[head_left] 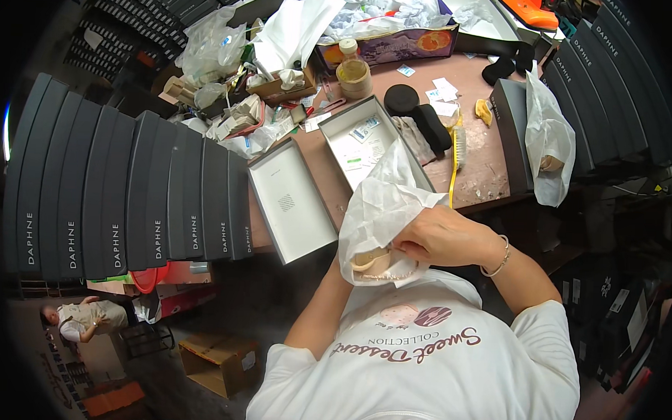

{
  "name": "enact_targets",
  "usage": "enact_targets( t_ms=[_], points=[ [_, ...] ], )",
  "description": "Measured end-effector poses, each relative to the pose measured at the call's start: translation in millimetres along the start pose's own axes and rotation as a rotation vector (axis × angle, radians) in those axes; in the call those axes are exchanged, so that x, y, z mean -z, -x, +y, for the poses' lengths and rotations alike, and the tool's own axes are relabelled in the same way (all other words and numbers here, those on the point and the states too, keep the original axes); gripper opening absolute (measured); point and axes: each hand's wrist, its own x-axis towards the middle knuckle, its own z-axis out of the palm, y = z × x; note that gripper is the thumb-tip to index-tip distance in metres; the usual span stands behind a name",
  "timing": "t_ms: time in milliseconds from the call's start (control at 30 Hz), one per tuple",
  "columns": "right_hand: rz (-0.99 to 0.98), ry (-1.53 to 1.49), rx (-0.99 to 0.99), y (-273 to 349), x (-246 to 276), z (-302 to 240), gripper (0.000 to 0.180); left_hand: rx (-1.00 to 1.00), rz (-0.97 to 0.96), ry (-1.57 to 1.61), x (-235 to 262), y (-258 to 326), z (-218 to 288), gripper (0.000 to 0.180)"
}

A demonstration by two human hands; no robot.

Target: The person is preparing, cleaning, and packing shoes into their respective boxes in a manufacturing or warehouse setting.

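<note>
In front of my chest is a thin white wrapper [385,193] with a beige shoe [371,263] partly inside it; a sparkling strip runs along the shoe's lower edge. My right hand [450,232] is closed on the wrapper beside the shoe, its fingers curled inward. My left forearm [321,309] reaches up behind the wrapper, which hides my left hand and its fingers. Just beyond stands an open grey shoebox [331,132] holding small packets and a printed slip. Left of it, the box lid [292,205] lies with its white inside up.
Rows of dark shoeboxes [115,187] stand left, with more boxes [599,86] right. Another white wrapper [549,136] hangs by a box. A yellow-handled brush [459,151], black round pad [401,100], jar [353,79] and paper-filled carton [389,53] are farther back. A person [88,320] is at far left.
</note>
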Motion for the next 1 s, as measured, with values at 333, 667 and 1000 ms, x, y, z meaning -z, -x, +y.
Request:
enact_targets(
  t_ms=[333,667,1000],
  points=[
    [0.062,-0.017,0.048,14,34,-31,0.023,0.073,0.009,0.070,13,-3,37,0.059],
    [0.337,0.154,0.039,6,24,-53,0.065,0.262,0.060,0.729,37,12,44,0.070],
    [0.226,-0.095,0.366,-44,37,-84,0.046,0.260,0.122,0.937,36,21,45,0.083]
  ],
)
